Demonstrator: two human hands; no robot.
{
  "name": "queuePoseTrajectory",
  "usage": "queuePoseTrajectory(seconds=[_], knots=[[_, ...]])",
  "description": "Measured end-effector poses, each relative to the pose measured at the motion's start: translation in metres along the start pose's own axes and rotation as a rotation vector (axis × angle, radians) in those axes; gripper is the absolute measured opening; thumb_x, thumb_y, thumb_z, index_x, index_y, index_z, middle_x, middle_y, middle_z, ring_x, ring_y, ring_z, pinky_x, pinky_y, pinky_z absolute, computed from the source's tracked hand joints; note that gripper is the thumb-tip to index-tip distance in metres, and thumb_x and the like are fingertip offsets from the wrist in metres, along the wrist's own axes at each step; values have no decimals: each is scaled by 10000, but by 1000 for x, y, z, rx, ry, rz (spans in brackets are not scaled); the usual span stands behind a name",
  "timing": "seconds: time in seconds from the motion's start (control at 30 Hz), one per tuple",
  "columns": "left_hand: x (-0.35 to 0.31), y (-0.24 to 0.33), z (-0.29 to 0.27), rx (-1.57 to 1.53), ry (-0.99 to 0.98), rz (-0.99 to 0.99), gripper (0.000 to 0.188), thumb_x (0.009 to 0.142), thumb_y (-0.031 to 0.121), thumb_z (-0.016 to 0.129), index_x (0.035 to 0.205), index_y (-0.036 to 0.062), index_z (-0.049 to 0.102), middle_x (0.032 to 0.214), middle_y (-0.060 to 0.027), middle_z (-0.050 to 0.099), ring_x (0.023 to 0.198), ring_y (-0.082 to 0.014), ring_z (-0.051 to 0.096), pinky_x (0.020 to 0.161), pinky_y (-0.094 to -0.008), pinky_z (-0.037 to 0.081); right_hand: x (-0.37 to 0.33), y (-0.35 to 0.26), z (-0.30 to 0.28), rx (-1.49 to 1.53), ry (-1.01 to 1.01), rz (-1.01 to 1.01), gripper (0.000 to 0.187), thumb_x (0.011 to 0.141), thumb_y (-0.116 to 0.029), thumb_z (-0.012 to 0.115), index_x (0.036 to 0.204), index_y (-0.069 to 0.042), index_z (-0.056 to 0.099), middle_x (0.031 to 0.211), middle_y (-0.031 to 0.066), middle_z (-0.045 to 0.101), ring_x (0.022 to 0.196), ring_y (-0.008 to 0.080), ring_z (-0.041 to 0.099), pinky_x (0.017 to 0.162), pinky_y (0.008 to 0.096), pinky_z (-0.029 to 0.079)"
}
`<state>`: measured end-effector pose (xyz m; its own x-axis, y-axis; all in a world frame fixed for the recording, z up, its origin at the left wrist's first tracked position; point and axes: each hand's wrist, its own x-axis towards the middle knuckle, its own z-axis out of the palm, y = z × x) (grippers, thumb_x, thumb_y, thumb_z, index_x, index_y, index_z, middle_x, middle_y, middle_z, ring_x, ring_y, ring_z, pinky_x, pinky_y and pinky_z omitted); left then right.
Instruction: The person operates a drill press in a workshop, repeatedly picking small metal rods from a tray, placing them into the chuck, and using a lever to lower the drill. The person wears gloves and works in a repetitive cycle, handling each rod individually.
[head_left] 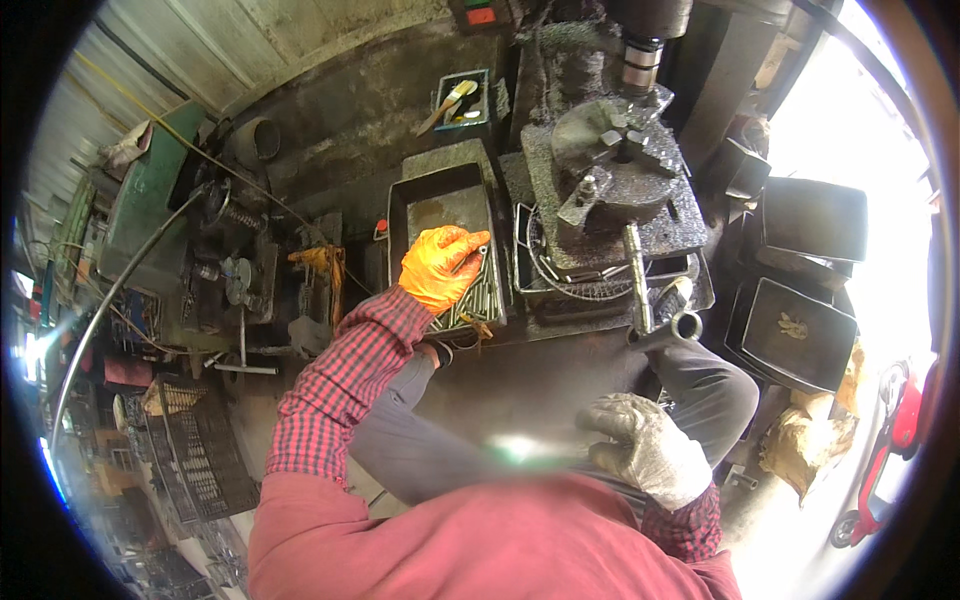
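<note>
My left hand (438,270), in an orange glove, is over the dark metal tray (398,215). Its thumb and fingers are closed around a small metal tube (484,251), whose round end shows at the fingertips. Beneath it, several slim metal pieces (486,295) lie loose in the near right part of the tray. My right hand (645,450), in a soiled whitish glove, hangs over my lap with its fingers loosely bent and apart, holding nothing that shows. Ahead of it stands a drilling machine with a jawed chuck (590,140) on its table; a bar handle (637,280) slants toward me.
Behind the tray sits a small blue-rimmed box (462,118) with a brush (445,105). Two dark bins (800,335) stand at the right, near a crumpled brown bag (805,445). Other machinery (235,280) and a black crate (200,455) are on the left.
</note>
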<state>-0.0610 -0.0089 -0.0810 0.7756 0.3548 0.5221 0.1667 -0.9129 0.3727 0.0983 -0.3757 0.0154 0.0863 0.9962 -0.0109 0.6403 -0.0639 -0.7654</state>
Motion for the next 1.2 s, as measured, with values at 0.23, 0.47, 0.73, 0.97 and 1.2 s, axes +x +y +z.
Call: queuePoseTrajectory(seconds=[0.23, 0.47, 0.73, 0.97, 1.2], knots=[[69, 36, -2, -254, 158, -55, 281, 931, -5, 752, 1205, 54, 763, 1123, -70, 757, 988, -192, 723, 920, -309, 565, -49, 14, -4, 52, 93, 99, 427, 835, -150, 772, 1249, -66, 712, 1216, 151, 727, 1207, 372, 647, 1055, 474, 510], [213, 42, 61, -1126, 49, -510, 241, 968, 92, 769, 1184, -13, 757, 1056, -92, 780, 881, -173, 736, 815, -328, 604, -74, 21, 3, 42, 151, 120, 432, 843, -165, 770, 1262, -79, 718, 1240, 160, 726, 1219, 369, 648, 1067, 462, 505], [246, 34, 100, -991, 5, -455, 138, 959, 75, 786, 1081, 10, 786, 973, -14, 764, 855, -87, 676, 801, -251, 543, -93, 27, 3, 166, 177, 275, 432, 808, -136, 779, 1234, -69, 744, 1203, 173, 740, 1192, 363, 665, 1043, 455, 527], [238, 42, 90, -857, -60, -447, 219, 951, 83, 791, 1153, -3, 788, 1067, -37, 790, 945, -97, 699, 869, -259, 549, -67, 36, -9, 172, 217, 277, 428, 796, -121, 798, 1219, -74, 753, 1183, 178, 744, 1143, 366, 685, 1004, 437, 549], [238, 54, 87, -725, -194, -425, 287, 959, 237, 789, 1178, 51, 796, 1026, 4, 785, 929, -66, 691, 851, -248, 537, -17, 68, -1, 407, 613, 361, 678, 767, -13, 838, 1411, -15, 624, 1370, 211, 682, 1276, 318, 661, 1103, 385, 517]])
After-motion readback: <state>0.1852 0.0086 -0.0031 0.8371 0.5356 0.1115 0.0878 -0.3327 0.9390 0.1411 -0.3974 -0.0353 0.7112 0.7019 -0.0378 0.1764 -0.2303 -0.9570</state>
